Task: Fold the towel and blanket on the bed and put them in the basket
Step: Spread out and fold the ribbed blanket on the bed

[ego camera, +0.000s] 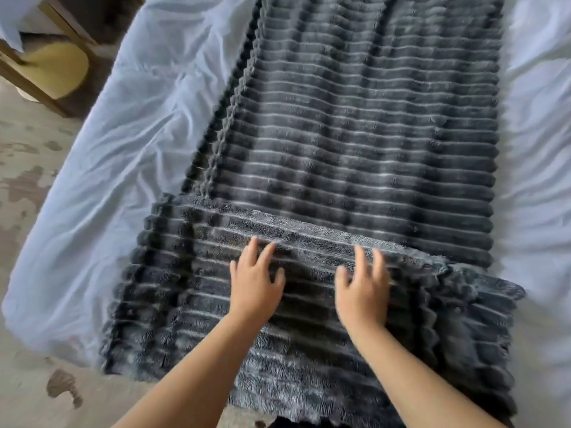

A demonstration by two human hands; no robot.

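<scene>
A dark grey ribbed blanket (370, 134) lies lengthwise down the bed as a long folded strip. Its near end is turned back over itself, making a thicker flap (309, 350) at the bed's foot. My left hand (255, 282) rests flat on that flap with fingers spread. My right hand (363, 288) lies flat beside it, slightly blurred, fingers apart. Neither hand grips the fabric. No towel or basket is in view.
The bed is covered by a wrinkled pale blue sheet (129, 156). A wooden chair with a yellow seat (52, 69) stands at the far left on a beige patterned carpet (27, 180).
</scene>
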